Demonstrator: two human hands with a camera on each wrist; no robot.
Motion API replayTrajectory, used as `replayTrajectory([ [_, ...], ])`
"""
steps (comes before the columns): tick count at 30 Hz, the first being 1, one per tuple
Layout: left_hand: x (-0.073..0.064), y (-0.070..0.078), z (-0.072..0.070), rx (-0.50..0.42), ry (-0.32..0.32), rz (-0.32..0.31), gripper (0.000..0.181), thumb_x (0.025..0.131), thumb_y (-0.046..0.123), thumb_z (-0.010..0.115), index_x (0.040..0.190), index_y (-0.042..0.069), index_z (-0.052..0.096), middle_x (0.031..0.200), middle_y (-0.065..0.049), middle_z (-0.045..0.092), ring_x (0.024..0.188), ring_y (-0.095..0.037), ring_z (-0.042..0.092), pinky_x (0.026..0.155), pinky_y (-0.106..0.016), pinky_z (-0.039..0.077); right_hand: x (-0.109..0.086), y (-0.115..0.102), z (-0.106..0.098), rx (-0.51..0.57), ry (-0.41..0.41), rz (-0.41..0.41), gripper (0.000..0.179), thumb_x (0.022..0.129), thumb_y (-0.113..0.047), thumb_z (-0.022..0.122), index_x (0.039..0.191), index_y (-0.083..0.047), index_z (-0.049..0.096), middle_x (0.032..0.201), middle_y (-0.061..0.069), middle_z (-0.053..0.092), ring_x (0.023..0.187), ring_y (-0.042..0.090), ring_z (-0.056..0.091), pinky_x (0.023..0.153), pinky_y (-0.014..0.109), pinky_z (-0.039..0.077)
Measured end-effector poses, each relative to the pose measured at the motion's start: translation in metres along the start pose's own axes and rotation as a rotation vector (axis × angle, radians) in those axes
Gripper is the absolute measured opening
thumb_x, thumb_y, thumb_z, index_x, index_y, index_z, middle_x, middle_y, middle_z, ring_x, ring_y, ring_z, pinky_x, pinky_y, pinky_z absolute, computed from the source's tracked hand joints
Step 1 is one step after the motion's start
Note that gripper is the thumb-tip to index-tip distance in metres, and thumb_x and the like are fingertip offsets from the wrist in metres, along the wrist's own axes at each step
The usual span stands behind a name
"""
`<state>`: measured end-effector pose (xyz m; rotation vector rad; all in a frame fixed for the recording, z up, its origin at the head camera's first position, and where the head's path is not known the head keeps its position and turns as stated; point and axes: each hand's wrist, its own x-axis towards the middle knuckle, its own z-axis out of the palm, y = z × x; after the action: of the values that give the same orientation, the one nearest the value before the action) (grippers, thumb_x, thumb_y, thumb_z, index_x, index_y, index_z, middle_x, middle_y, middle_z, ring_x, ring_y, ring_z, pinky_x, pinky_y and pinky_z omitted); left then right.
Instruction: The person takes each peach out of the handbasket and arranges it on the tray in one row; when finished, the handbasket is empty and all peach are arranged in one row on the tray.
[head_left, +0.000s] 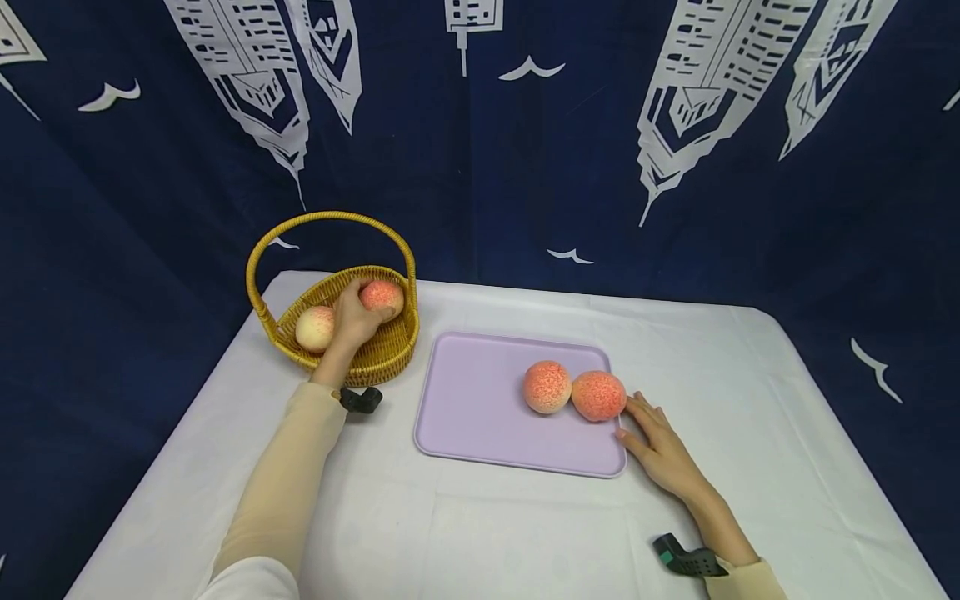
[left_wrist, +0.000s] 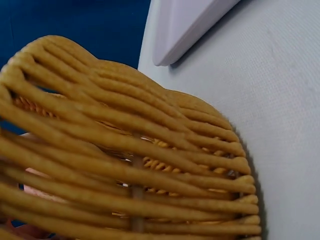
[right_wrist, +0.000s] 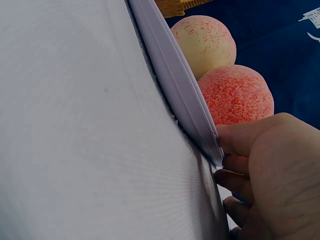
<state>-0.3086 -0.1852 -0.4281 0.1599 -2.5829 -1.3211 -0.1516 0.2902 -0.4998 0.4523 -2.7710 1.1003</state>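
Observation:
Inside the yellow wicker basket [head_left: 381, 367], my left hand [head_left: 354, 321] grips a pinkish-red peach [head_left: 382, 298], thumb on its near side. A paler peach [head_left: 315, 328] lies left of that hand in the basket. In the left wrist view the basket's woven wall [left_wrist: 125, 145] hides most of the hand. On the lilac tray [head_left: 472, 400] two peaches sit side by side, a left peach [head_left: 547, 387] and a right peach [head_left: 598, 396]. My right hand [head_left: 667, 454] rests at the tray's right edge, thumb and fingers loosely extended, fingertips close by the right peach [right_wrist: 237, 95].
The basket's tall arched handle [head_left: 333, 215] rises over my left hand. A white cloth [head_left: 480, 533] covers the table, and a navy curtain [head_left: 525, 167] with white prints hangs behind it. Each wrist wears a small black camera [head_left: 362, 400].

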Motion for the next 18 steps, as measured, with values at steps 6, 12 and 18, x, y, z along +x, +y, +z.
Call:
replayTrajectory([
  [6, -0.008, 0.011, -0.008, -0.073, 0.014, 0.040, 0.066, 0.077, 0.011, 0.079, 0.136, 0.003, 0.050, 0.137, -0.020, 0.053, 0.128, -0.039, 0.047, 0.109, -0.050, 0.036, 0.000, 0.000, 0.000, 0.000, 0.000, -0.002, 0.053, 0.095, -0.017, 0.060, 0.140, 0.006, 0.045, 0.146, 0.032, 0.041, 0.139, 0.055, 0.025, 0.117, 0.062, 0.010],
  [12, -0.022, 0.022, -0.017, -0.152, 0.039, 0.061, 0.067, 0.075, 0.011, 0.079, 0.136, 0.004, 0.052, 0.135, -0.019, 0.053, 0.124, -0.035, 0.049, 0.107, -0.048, 0.039, 0.000, 0.000, -0.001, -0.001, -0.003, 0.006, 0.054, 0.095, -0.018, 0.060, 0.141, 0.005, 0.045, 0.146, 0.032, 0.040, 0.140, 0.054, 0.025, 0.118, 0.062, 0.010],
  [18, -0.040, 0.032, -0.027, -0.197, 0.073, 0.125, 0.068, 0.073, 0.009, 0.078, 0.136, 0.003, 0.053, 0.136, -0.017, 0.053, 0.125, -0.033, 0.048, 0.107, -0.048, 0.040, 0.001, 0.001, -0.001, -0.004, -0.004, 0.005, 0.054, 0.095, -0.018, 0.060, 0.141, 0.005, 0.045, 0.146, 0.032, 0.040, 0.140, 0.054, 0.025, 0.117, 0.062, 0.011],
])
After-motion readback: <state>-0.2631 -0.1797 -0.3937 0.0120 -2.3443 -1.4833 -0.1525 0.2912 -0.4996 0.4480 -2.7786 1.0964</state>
